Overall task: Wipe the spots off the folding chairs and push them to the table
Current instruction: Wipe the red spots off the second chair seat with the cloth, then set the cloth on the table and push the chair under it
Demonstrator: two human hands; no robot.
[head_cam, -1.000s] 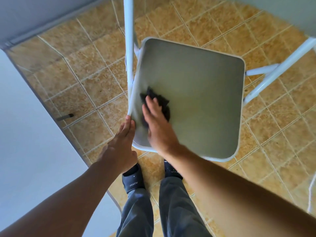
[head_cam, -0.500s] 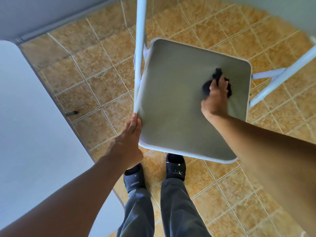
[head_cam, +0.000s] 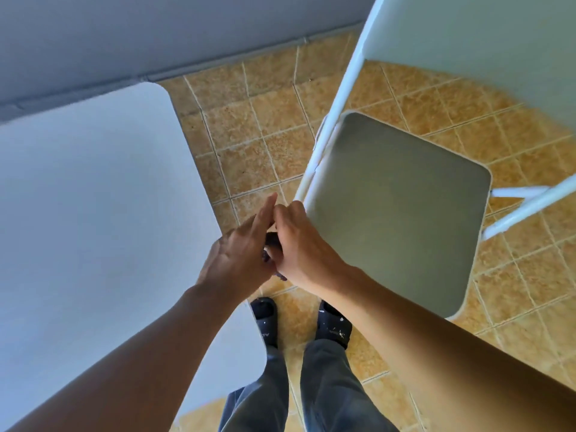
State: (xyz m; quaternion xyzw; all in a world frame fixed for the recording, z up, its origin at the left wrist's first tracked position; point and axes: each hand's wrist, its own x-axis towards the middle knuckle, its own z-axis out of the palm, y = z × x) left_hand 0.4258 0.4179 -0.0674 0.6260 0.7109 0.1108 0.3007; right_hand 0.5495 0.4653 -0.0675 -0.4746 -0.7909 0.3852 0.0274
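The white table (head_cam: 93, 213) fills the view from 7 to 10 o'clock, its rounded corner near the grey wall (head_cam: 156, 32) at 11. Tan floor tiles (head_cam: 255, 135) run between the table and the folding chair (head_cam: 396, 210), which stands at 2 to 3 o'clock, apart from the table, with its grey seat bare and its white frame tube passing just beside the hands. Another pale surface sits at 1 o'clock.

At centre both hands meet over the gap by the seat's near corner. The left hand (head_cam: 240, 257) is flat, fingers straight and pointing to 12. The right hand (head_cam: 302, 244) curls against it, and a dark cloth (head_cam: 270, 241) shows pinched between them. At 6 o'clock, dark slippers (head_cam: 333, 325) and grey trousers (head_cam: 327, 385).
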